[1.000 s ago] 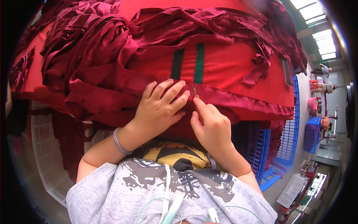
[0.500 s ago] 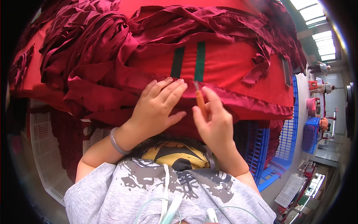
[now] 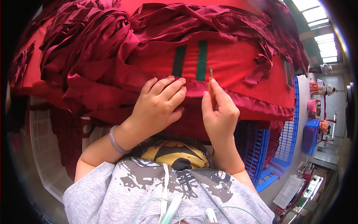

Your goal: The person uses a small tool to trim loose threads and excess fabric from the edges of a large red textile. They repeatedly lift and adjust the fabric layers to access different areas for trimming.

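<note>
A long strip of shiny dark red cloth (image 3: 244, 98) runs along the near edge of the red-covered table. My left hand (image 3: 158, 102) lies flat on it with fingers stretched out, fingertips just below the dark green stripe (image 3: 179, 61). Between thumb and fingers of my right hand (image 3: 220, 112) is an orange-handled tool with a thin metal tip (image 3: 211, 71). That tip points away from me, over the red surface right of the brighter green stripe (image 3: 201, 61). The hand hides most of the handle, and I cannot tell whether the tip touches the cloth.
Heaped dark red cloth (image 3: 93, 41) covers the left and far side of the table. A flat dark object (image 3: 286, 72) lies near its right end. Below stand a white basket (image 3: 46, 149) at left and blue crates (image 3: 287, 145) at right. People are far off at right.
My right hand has moved to the right with the orange-handled tool, and its tip has lifted off the strip's edge and shifted farther away. My left hand has hardly moved.
</note>
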